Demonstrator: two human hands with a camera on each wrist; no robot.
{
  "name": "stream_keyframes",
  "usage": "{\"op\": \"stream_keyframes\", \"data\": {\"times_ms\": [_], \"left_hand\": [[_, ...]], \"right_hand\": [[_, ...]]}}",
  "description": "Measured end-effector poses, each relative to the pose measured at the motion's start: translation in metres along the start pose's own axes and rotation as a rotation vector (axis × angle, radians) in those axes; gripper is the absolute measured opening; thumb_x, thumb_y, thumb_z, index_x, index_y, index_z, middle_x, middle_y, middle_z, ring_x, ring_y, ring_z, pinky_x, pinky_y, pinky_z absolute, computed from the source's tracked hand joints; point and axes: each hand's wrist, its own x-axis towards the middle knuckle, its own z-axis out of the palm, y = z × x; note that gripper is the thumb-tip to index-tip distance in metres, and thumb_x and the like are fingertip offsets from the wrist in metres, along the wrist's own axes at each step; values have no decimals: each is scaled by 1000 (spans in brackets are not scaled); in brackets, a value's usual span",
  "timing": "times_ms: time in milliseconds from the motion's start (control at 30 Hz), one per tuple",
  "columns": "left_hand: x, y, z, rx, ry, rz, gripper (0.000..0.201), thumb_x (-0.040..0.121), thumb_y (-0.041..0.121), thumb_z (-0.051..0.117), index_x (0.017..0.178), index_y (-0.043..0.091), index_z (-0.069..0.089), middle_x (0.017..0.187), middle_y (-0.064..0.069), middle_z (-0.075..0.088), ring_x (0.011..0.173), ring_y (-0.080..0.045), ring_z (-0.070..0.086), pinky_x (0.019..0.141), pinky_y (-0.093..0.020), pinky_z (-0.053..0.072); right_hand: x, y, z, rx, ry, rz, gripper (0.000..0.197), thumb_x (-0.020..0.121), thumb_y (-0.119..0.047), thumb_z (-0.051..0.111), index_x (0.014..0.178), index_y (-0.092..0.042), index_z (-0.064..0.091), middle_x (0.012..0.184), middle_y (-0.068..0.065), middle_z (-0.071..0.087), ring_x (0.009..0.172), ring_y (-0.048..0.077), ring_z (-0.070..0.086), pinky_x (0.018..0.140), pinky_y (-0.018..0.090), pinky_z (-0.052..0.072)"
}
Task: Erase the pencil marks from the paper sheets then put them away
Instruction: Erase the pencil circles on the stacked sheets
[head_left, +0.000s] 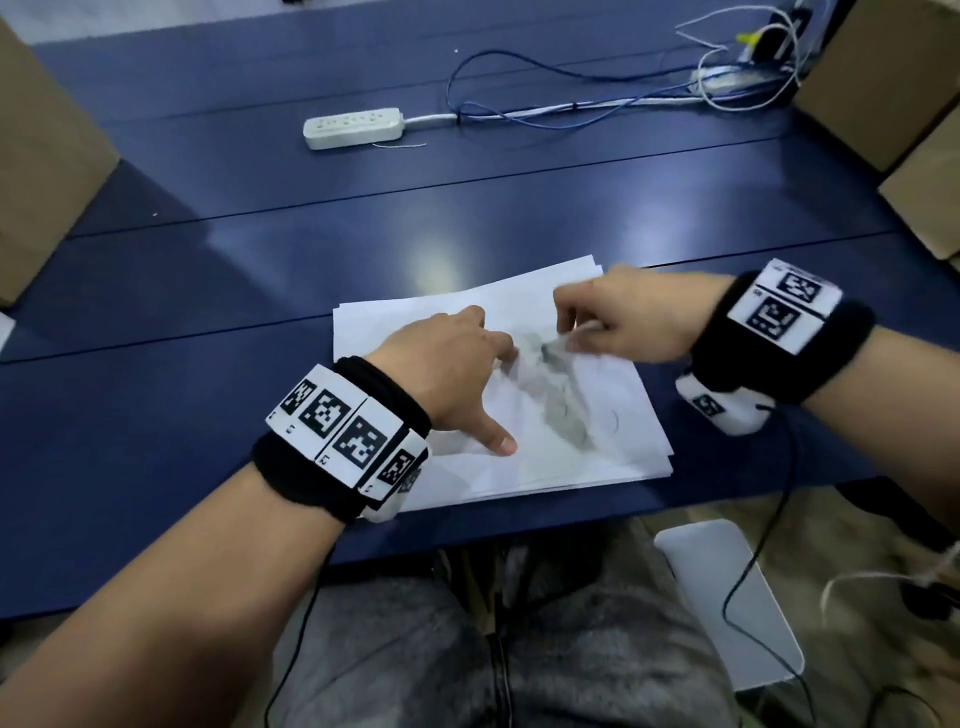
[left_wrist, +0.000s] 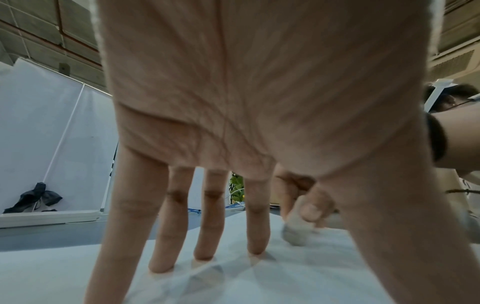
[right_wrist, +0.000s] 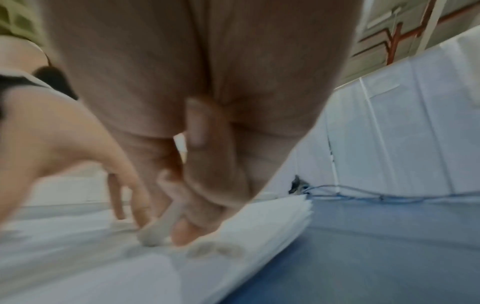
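Observation:
A stack of white paper sheets (head_left: 613, 431) lies near the front edge of the blue table (head_left: 208, 291). The top sheet carries a grey smudged pencil mark (head_left: 563, 415) running down its middle. My left hand (head_left: 457, 364) presses on the stack with straight, spread fingers (left_wrist: 207, 232), holding the paper sheets (left_wrist: 78, 277) flat. My right hand (head_left: 618, 322) pinches a greyish-white eraser (head_left: 558, 345) and holds its tip on the upper end of the mark. The eraser (right_wrist: 155, 232) and the right hand are blurred. In the left wrist view the eraser (left_wrist: 296, 230) touches the sheet right of my index finger.
A white power strip (head_left: 353, 127) with blue and white cables (head_left: 597, 104) lies at the back of the table. Cardboard boxes stand at the left (head_left: 47, 156) and at the right (head_left: 893, 93). A white chair part (head_left: 727, 597) shows below the table edge.

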Motion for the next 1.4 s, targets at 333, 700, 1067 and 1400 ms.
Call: {"op": "stream_keyframes", "data": {"times_ms": [333, 700, 1067, 1400], "left_hand": [[2, 0, 1, -13, 4, -16, 92, 53, 75, 78, 132, 36, 50, 114, 4, 45, 102, -22, 54, 80, -37, 50], [1, -1, 1, -26, 1, -20, 92, 54, 74, 78, 133, 36, 49, 116, 4, 45, 104, -22, 53, 82, -40, 51], [1, 0, -1, -12, -8, -20, 96, 54, 76, 77, 136, 36, 47, 119, 5, 44, 106, -21, 52, 83, -40, 51], [1, -1, -1, -3, 7, -19, 97, 52, 78, 76, 135, 36, 47, 118, 5, 45, 105, -21, 52, 75, -35, 48]], "right_hand": [[-12, -10, 8, 81, -163, -118, 6, 90, -29, 63, 95, -25, 63, 78, -7, 67, 74, 8, 57, 67, 25, 45], [-15, -13, 12, 65, -214, -145, 6, 90, -29, 63, 94, -25, 61, 82, -7, 69, 73, 5, 57, 70, 26, 48], [-19, -16, 12, 117, -344, -174, 6, 88, -25, 66, 89, -27, 60, 77, -7, 68, 68, 4, 56, 63, 19, 44], [-24, -15, 10, 109, -331, -163, 6, 89, -28, 65, 92, -24, 61, 78, -8, 68, 69, 4, 56, 61, 18, 43]]}}
